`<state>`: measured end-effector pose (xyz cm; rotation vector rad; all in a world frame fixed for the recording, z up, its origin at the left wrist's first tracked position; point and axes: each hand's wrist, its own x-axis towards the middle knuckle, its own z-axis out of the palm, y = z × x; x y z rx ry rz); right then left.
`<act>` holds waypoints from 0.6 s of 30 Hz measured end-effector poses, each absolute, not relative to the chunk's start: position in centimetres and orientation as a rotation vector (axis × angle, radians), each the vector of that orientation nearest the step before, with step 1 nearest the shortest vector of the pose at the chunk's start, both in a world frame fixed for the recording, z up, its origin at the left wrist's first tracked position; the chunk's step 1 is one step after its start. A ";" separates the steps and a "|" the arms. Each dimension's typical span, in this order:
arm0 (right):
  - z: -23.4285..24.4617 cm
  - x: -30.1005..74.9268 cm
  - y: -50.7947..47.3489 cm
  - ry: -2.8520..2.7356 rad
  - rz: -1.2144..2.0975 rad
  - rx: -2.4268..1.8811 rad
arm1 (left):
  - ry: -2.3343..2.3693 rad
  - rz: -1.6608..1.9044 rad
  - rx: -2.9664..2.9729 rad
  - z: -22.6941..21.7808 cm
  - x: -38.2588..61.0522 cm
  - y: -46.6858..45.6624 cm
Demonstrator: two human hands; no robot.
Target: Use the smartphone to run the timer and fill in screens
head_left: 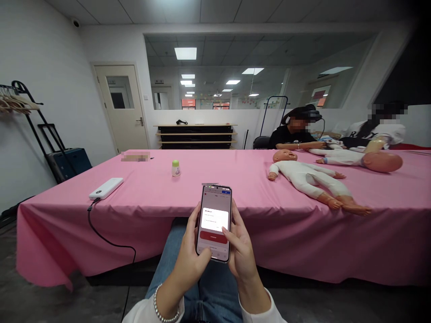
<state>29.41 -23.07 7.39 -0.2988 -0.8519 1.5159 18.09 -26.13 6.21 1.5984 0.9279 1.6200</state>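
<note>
Upright over my lap, a smartphone point(215, 199) is held between both hands, its lit screen showing a white pop-up box above a red button. My left hand point(189, 253) wraps the phone's left edge, with the thumb near the bottom of the screen. Around the right edge curls my right hand point(243, 251), its thumb resting over the lower right corner of the pop-up. Fingers behind the phone are partly hidden. Beyond the phone, a small white bottle with a green cap point(176, 168) stands on the pink tablecloth point(215, 175).
A white power bank point(106, 188) with a black cable lies at the table's left. Two baby dolls in white suits, a nearer doll point(303, 176) and a farther doll point(357, 158), lie at the right. Two people sit beyond them. A blue suitcase point(70, 163) stands by the left wall.
</note>
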 end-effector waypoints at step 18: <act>7.1 29.4 -22.9 -0.828 1.529 -0.318 | 0.901 1.609 1.553 6.2 18.1 -26.1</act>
